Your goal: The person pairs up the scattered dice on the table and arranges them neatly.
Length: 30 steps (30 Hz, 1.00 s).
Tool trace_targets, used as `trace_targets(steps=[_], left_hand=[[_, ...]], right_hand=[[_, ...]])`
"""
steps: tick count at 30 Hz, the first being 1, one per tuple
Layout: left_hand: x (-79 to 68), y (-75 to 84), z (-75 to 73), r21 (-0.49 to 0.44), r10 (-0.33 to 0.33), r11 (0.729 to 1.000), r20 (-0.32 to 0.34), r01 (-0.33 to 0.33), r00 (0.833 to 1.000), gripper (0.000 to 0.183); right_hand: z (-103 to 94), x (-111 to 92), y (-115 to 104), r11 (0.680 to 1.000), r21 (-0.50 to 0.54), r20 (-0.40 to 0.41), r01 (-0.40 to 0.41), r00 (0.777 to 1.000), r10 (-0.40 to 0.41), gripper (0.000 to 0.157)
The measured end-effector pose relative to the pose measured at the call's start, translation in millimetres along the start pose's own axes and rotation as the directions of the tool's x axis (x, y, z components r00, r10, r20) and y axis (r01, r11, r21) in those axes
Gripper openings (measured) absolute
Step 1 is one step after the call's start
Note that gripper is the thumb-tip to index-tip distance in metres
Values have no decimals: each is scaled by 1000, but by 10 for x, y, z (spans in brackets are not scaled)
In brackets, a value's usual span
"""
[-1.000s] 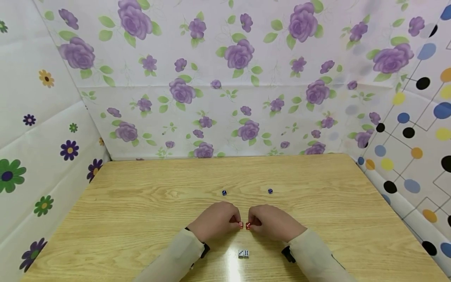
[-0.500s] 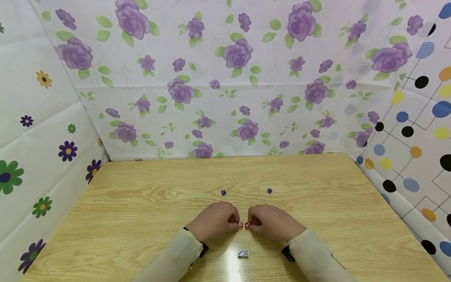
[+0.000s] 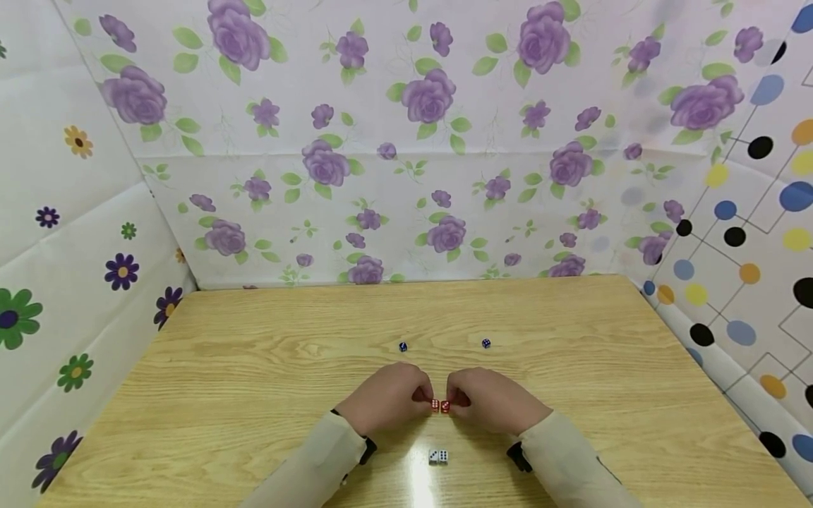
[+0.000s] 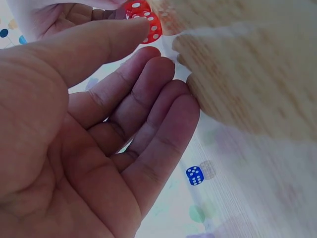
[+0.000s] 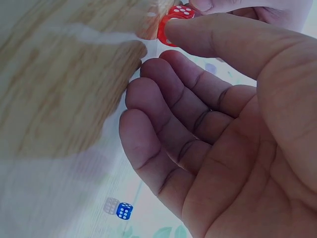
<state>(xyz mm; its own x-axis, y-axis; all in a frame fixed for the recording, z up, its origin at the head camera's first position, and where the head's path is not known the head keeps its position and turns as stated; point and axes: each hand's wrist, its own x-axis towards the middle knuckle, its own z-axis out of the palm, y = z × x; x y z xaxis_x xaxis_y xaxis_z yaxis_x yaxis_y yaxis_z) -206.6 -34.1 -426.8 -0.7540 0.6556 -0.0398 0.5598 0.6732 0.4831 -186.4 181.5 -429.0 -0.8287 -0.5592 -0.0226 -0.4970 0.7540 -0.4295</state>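
The left hand (image 3: 389, 398) pinches one red die (image 3: 435, 406), the right hand (image 3: 494, 398) another red die (image 3: 445, 407) beside it, white dice (image 3: 433, 457) behind, blue dice (image 3: 403, 347) ahead, surface (image 3: 254, 367) stretching wide to its far edge (image 3: 419, 285).

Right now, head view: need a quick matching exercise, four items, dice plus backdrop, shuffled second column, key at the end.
1. Red dice
2. White dice
3. Blue dice
4. Back sheet

A. Set well apart from each other, farther from the person than the hands
B. Printed with purple flowers and green leaves
C. Held, one by the left hand and one by the right hand
D. Side by side on the table, between the forearms

Pairs: 1-C, 2-D, 3-A, 4-B
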Motion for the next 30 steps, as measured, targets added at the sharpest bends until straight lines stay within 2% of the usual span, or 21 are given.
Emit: trace_targets(steps=[19, 30], left_hand=[[10, 33, 20, 79, 17, 997, -14, -16, 1000, 6], [-2, 59, 16, 77, 25, 997, -14, -24, 1000, 6]], right_hand=[[4, 20, -4, 999, 0, -1, 39, 999, -39, 19], [18, 17, -11, 999, 12, -1, 43, 999, -43, 16]])
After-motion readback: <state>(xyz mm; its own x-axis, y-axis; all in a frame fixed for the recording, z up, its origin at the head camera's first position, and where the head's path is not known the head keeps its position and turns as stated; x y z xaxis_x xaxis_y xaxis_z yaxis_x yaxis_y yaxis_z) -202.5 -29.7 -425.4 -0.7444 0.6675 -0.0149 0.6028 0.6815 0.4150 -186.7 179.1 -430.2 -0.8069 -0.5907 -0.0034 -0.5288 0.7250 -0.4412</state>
